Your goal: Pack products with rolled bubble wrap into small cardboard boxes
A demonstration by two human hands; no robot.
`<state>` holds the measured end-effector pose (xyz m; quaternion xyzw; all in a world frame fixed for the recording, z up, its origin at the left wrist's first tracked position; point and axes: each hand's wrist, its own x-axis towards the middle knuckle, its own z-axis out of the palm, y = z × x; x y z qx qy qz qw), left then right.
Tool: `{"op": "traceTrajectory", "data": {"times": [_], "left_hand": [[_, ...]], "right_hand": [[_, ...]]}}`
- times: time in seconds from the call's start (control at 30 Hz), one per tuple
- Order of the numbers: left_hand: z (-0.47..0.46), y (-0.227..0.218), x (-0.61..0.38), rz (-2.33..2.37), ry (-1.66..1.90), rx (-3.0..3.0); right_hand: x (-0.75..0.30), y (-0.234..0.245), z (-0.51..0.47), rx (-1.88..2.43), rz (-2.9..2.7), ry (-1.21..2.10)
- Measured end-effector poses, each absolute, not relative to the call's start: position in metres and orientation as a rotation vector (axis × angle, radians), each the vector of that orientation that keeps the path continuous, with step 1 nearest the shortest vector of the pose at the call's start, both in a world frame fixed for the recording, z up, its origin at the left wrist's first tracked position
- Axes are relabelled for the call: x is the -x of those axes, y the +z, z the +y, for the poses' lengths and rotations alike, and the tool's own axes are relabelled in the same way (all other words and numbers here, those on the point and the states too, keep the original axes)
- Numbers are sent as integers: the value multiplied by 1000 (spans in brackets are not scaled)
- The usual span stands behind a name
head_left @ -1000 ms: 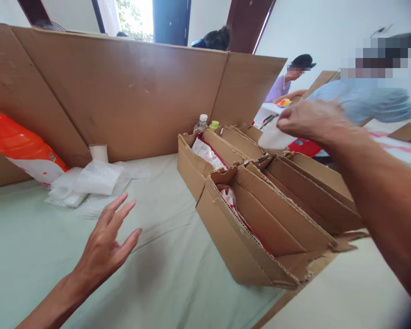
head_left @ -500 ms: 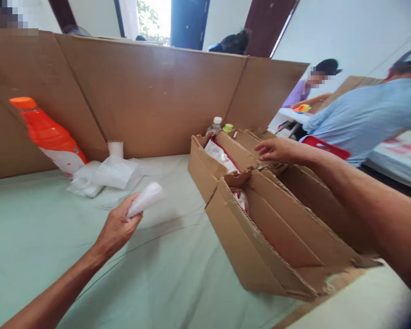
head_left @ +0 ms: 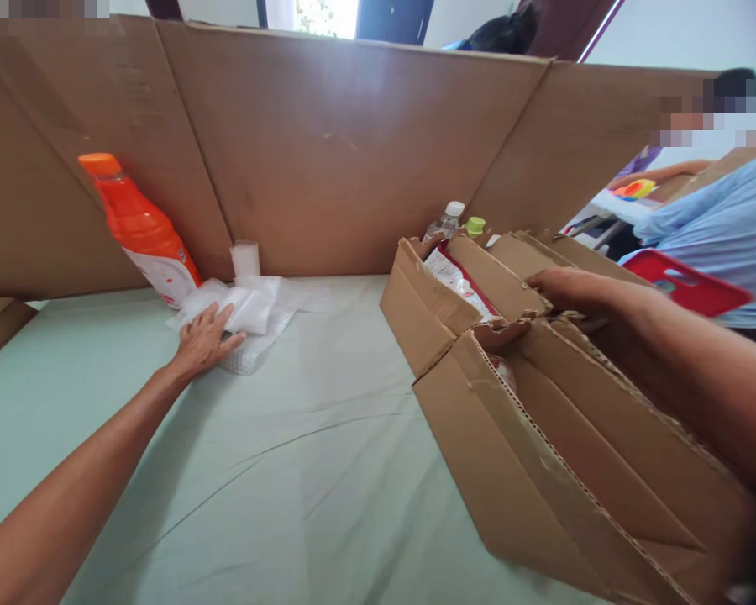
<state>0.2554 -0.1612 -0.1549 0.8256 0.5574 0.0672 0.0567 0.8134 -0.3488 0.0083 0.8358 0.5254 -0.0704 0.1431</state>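
The person's left hand (head_left: 202, 343) lies palm down, fingers spread, on a loose pile of clear bubble wrap (head_left: 255, 315) that runs rightward under and past its fingertips. The right hand (head_left: 564, 290) is well apart from it, over brown open-topped cardboard boxes (head_left: 479, 454); I can't tell whether it's gripping. Beyond the wrap, an orange plastic bottle (head_left: 142, 218) leans leftward.

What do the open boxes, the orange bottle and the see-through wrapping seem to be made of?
Open boxes: matt corrugated cardboard, shown by brown faces and a ridged cut edge.
Orange bottle: probably glossy plastic, given its shine and moulded-looking curves.
See-through wrapping, under the left hand: likely bubble wrap, thin plastic with a soft sheen and dimpled patches.
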Motion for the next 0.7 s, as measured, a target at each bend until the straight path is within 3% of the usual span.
{"op": "traceTrajectory", "data": {"times": [0.1,0.23,0.37,0.57,0.7], "left_hand": [[-168,-148,-252,1695,492,-2520],[-199,-111,-266,1409,1204,-2711],[-246,-61,-316,936,1494,-2756],[-253,-35,-346,856,1446,-2677],[-207,-56,-302,1291,1339,-2575]], "right_hand": [[-791,31,-359,-2452,1383,-36],[-733,87,-372,-2687,1261,570],[-630,123,-362,-2669,1697,817],[-542,106,-341,-2189,2737,-127],[-619,78,-333,-2428,2453,-106]]}}
